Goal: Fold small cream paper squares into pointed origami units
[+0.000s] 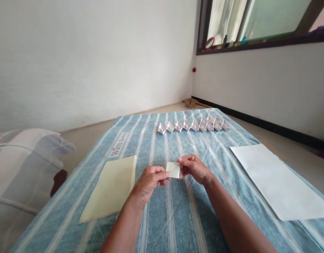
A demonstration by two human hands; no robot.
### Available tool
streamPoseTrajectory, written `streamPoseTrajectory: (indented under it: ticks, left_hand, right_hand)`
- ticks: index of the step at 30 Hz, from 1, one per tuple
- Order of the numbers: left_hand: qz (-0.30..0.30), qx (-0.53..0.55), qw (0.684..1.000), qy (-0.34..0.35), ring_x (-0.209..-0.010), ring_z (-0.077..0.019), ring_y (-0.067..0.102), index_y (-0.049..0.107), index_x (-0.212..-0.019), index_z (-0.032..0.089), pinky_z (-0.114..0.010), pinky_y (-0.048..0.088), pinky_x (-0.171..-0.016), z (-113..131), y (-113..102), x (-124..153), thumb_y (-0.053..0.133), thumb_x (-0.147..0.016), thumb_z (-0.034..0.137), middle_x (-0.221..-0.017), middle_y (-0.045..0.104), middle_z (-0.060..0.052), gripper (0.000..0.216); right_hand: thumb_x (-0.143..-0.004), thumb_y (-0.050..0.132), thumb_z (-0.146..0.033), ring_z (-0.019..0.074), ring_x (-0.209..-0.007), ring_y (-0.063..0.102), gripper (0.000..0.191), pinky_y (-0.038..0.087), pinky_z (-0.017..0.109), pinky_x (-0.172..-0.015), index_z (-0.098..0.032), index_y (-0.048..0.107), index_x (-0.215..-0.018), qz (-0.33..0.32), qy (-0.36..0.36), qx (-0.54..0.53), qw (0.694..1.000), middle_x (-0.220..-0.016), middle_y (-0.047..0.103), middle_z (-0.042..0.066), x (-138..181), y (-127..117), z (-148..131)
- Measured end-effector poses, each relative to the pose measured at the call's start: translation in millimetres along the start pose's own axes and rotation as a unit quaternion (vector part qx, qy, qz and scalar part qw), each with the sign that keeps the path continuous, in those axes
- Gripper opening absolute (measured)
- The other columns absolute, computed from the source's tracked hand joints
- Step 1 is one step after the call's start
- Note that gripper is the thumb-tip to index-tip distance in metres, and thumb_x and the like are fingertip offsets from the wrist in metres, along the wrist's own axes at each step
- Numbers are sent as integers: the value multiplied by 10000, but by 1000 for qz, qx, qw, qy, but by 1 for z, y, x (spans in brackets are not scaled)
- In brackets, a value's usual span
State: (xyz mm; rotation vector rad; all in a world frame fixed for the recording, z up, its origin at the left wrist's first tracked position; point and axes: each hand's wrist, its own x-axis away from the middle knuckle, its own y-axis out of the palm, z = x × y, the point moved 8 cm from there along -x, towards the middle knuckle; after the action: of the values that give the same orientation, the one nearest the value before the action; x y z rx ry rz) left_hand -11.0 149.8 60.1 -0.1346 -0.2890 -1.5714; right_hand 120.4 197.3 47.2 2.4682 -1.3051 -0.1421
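Observation:
Between my two hands is a small square of folded pale-yellow paper (pixel 173 170), held a little above the striped cloth. My left hand (pixel 153 178) pinches its left edge between thumb and fingers. At its right edge, my right hand (pixel 192 168) grips it the same way. Creases show faintly on the paper's face. To the left lies a stack of pale-yellow paper sheets (pixel 110 188). Farther back stands a row of small folded paper shapes (pixel 186 125) with pointed tips, whitish with purplish patches.
A blue-and-white striped cloth (pixel 140 225) covers the table, printed "With love" at the left. Large white sheets (pixel 280 182) lie at the right edge. A cloth-covered bed or seat (pixel 24 168) stands at far left. A small cardboard box (pixel 190 103) sits on the floor by the wall.

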Motion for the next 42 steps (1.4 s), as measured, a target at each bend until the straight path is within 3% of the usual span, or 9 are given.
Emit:
streamPoseTrajectory:
  ticks: [5,10,26,42]
  left_hand:
    - [80,77,992,59,-537,-117,535,685,-597,134,-252,441,-595,-3,-7,-25,805,-588,313,-574,640,-24,216]
    - [107,133,982,81,-530,-110,506,676,-588,133,-254,431,-578,-15,-7,-30,795,-612,305,-565,611,-5,211]
    - [77,141,985,66,-543,-117,488,690,-600,118,-265,418,-576,-20,-9,-31,815,-626,313,-526,570,-3,234]
    - [40,117,990,64,-620,-175,605,752,-753,116,-304,433,-645,-20,-4,-32,764,-713,330,-630,700,-61,218]
  right_hand:
    - [-693,775,-532,121,-498,637,430,510,224,-491,-113,680,-697,-9,-12,-31,999,-633,706,50,-16,2,11]
    - [-675,814,-437,123,-493,639,352,515,224,-493,-115,670,-671,-5,-12,-47,999,-620,709,49,-21,2,21]
    - [-685,807,-396,123,-438,607,322,480,233,-453,-123,658,-601,-4,16,-44,999,-567,698,49,-25,4,28]
    - [-719,790,-410,112,-409,580,330,459,212,-418,-126,657,-618,24,-26,-39,999,-528,676,30,-26,-2,25]
